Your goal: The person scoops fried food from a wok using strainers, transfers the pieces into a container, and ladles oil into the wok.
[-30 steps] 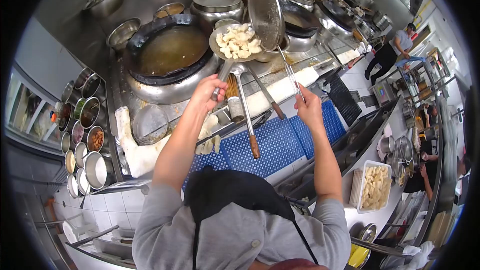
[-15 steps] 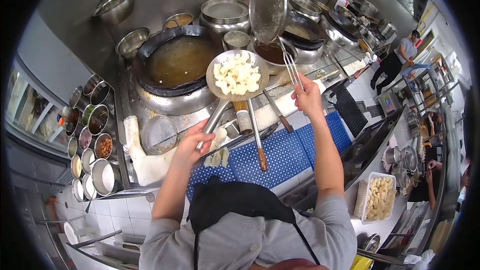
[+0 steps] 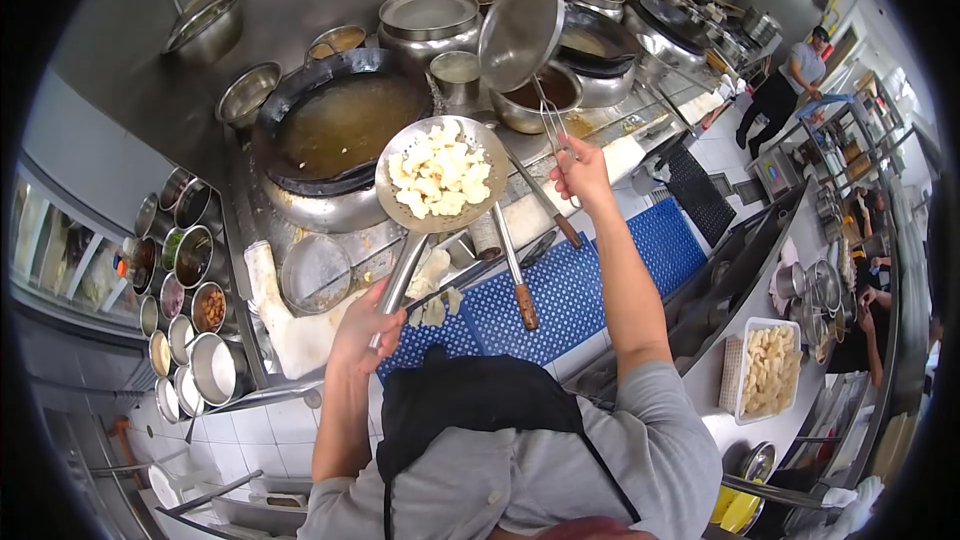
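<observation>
Here, left fingers (image 3: 385, 318) closed round ladle (image 3: 402, 268), food (image 3: 440, 172) beyond, right fingers (image 3: 570, 168) closed round strainer (image 3: 520, 34)

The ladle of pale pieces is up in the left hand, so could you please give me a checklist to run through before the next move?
1. Left hand closed around the handle of the ladle: ok.
2. Pale pieces within the ladle's rim: ok, none seen hanging over it.
3. Right hand holding the strainer by its wire handle: ok.
4. Liquid in the big wok free of stray bits: not ok, a small pale bit shows in it.
5. Liquid hot enough: cannot tell, its heat does not show.
</observation>
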The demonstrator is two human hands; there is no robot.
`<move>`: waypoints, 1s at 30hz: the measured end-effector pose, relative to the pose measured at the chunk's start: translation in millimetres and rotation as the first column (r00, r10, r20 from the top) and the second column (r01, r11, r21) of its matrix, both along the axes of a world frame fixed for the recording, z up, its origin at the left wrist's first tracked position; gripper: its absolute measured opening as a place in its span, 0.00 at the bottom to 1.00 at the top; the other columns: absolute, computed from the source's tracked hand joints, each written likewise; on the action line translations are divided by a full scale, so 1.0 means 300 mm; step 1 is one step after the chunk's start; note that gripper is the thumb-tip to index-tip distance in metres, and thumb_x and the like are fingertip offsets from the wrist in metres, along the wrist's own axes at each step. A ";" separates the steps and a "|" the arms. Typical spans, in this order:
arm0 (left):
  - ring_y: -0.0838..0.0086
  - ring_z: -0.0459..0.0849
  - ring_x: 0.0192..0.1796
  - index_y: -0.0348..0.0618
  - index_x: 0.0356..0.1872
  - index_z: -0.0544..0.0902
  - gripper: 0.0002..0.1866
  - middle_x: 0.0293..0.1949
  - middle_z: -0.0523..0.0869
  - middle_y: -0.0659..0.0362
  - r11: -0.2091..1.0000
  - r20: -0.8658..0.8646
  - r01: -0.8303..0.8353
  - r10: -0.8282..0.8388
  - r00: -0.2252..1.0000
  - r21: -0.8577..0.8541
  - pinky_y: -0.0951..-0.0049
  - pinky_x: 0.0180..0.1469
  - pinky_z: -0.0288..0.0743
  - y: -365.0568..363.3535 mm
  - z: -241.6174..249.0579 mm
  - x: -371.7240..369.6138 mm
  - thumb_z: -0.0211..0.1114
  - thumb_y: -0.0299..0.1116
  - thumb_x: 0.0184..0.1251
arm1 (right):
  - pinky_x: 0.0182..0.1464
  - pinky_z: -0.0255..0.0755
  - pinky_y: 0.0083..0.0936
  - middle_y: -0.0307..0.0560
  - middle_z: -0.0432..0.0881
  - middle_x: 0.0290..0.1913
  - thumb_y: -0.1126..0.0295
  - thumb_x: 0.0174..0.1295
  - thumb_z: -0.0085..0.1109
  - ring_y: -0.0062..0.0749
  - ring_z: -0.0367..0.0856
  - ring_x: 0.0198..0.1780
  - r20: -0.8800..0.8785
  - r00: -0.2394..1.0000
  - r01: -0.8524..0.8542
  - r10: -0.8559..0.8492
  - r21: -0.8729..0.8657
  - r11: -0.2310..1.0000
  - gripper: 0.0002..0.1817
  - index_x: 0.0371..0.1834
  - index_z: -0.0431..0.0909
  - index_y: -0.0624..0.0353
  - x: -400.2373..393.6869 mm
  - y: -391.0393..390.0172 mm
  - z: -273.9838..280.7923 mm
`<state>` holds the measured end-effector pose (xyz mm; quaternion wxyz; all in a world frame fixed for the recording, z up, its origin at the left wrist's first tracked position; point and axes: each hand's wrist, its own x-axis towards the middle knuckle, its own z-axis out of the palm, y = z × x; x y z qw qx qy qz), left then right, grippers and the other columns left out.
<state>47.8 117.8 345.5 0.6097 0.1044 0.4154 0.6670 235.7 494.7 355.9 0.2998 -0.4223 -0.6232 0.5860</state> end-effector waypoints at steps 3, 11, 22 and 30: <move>0.80 0.72 0.17 0.37 0.70 0.57 0.40 0.32 0.78 0.50 1.000 0.002 0.001 -0.001 1.000 0.026 0.82 0.13 0.65 -0.010 -0.021 -0.012 0.60 0.18 0.51 | 0.15 0.68 0.22 0.46 0.81 0.23 0.70 0.67 0.53 0.26 0.76 0.16 -0.204 0.979 -0.045 -0.012 -0.273 0.961 0.22 0.65 0.67 0.58 0.082 0.081 -0.151; 0.80 0.71 0.17 0.38 0.70 0.57 0.40 0.31 0.78 0.53 0.997 -0.033 0.067 -0.066 0.997 0.045 0.82 0.13 0.63 0.071 0.060 -0.039 0.60 0.18 0.51 | 0.14 0.64 0.23 0.46 0.78 0.21 0.64 0.65 0.59 0.27 0.73 0.15 0.140 0.987 0.097 -0.084 -0.091 0.991 0.25 0.62 0.68 0.63 0.105 0.182 -0.413; 0.81 0.72 0.16 0.38 0.70 0.58 0.41 0.32 0.79 0.51 0.824 -0.140 0.561 -0.548 0.825 0.078 0.83 0.13 0.63 0.426 0.104 0.067 0.61 0.19 0.51 | 0.46 0.77 0.36 0.58 0.84 0.39 0.61 0.55 0.60 0.45 0.85 0.42 0.267 0.841 0.392 -0.471 0.299 0.870 0.25 0.56 0.76 0.60 0.459 -0.263 -0.469; 0.82 0.70 0.15 0.35 0.69 0.59 0.38 0.28 0.77 0.57 0.474 -0.233 0.880 -0.852 0.468 0.034 0.84 0.12 0.62 0.694 0.164 0.627 0.59 0.17 0.52 | 0.44 0.76 0.36 0.55 0.85 0.37 0.62 0.56 0.62 0.45 0.84 0.39 0.345 0.622 0.661 -0.703 0.251 0.708 0.20 0.51 0.81 0.57 0.919 -0.782 -0.471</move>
